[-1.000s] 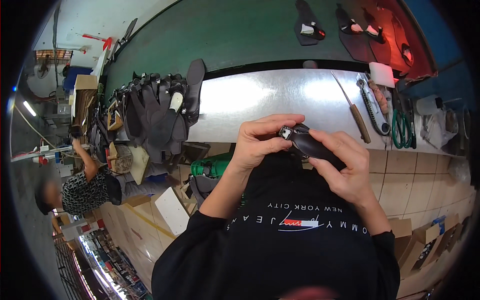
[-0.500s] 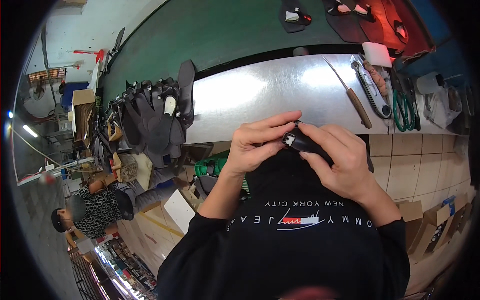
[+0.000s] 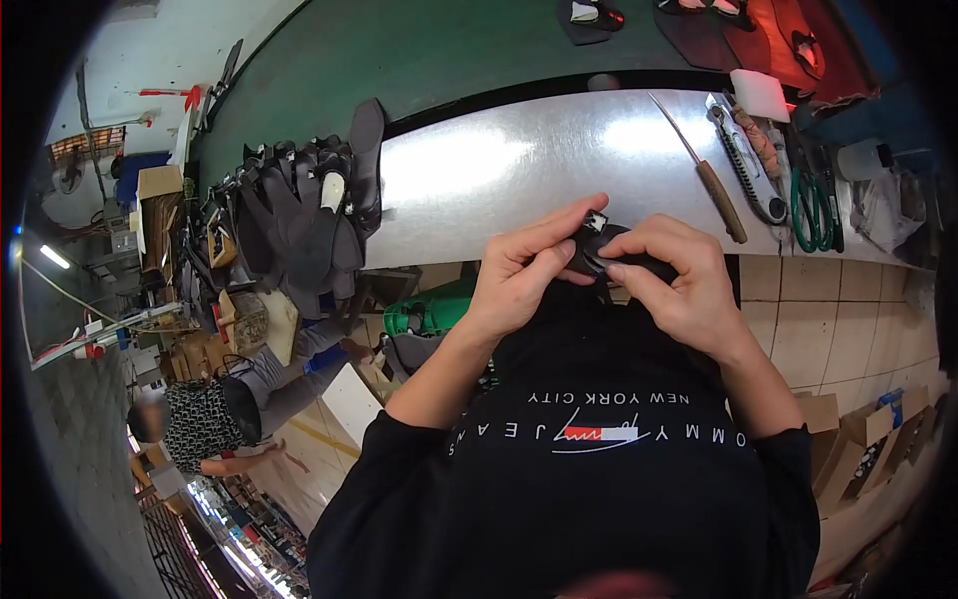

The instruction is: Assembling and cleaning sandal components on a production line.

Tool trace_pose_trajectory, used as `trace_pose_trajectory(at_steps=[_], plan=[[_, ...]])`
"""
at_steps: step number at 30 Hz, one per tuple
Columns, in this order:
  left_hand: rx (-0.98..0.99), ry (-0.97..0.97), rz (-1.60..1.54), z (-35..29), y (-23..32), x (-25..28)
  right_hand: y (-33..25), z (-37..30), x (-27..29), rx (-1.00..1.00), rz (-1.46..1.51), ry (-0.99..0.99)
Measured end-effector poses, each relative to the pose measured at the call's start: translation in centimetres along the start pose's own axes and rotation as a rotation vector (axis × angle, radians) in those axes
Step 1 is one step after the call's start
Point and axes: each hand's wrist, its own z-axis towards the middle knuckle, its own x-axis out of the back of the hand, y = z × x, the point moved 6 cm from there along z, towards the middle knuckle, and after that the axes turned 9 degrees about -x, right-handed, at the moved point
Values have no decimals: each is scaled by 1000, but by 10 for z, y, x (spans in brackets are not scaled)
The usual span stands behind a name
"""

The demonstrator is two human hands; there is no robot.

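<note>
Close to my chest, over the near edge of the metal bench [image 3: 579,150], both hands are on a black shoe piece [image 3: 591,240], probably a sandal part, with a small white patch at its far end. My left hand [image 3: 519,270] grips it from the left, fingers stretched along the far side and thumb on top. With thumb and forefinger, my right hand [image 3: 689,280] pinches a dark edge or strap in its middle. Part of the piece is hidden beneath the right fingers. To the left lies a heap of dark insoles [image 3: 299,225], one showing a pale patch.
On the bench's right lie an awl [image 3: 714,190], a utility knife [image 3: 748,170], green-handled scissors [image 3: 813,225] and a white block [image 3: 760,95]. Beyond runs a green surface [image 3: 449,50] carrying dark sole pieces [image 3: 589,28]. A green basket [image 3: 429,314] stands below left. Another person [image 3: 210,419] is farther left.
The piece has turned in my hands, its white patch now pointing away from me. My right fingers have shifted to a pinch at its middle. The other person's arm now reaches out.
</note>
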Motion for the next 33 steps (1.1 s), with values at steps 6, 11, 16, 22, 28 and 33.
trace_pose_trajectory(at_steps=[6, 11, 16, 22, 28, 33], plan=[[49, 70, 33, 1, -1, -5, -8, 1, 0, -2, -37, 36], [79, 126, 18, 0, 0, -6, -14, 4, -5, 201, -256, -43], [221, 144, -21, 4, -8, 4, -18, 6, -7, 366, -367, -107], [343, 152, -38, 2, -9, 6, -9, 0, -10, 291, -371, -132], [272, 152, 47, 7, -2, 4, 2, -1, -12, 172, -260, -71], [260, 138, 53, 10, -2, 5, 7, -2, -13, 172, -217, 1]])
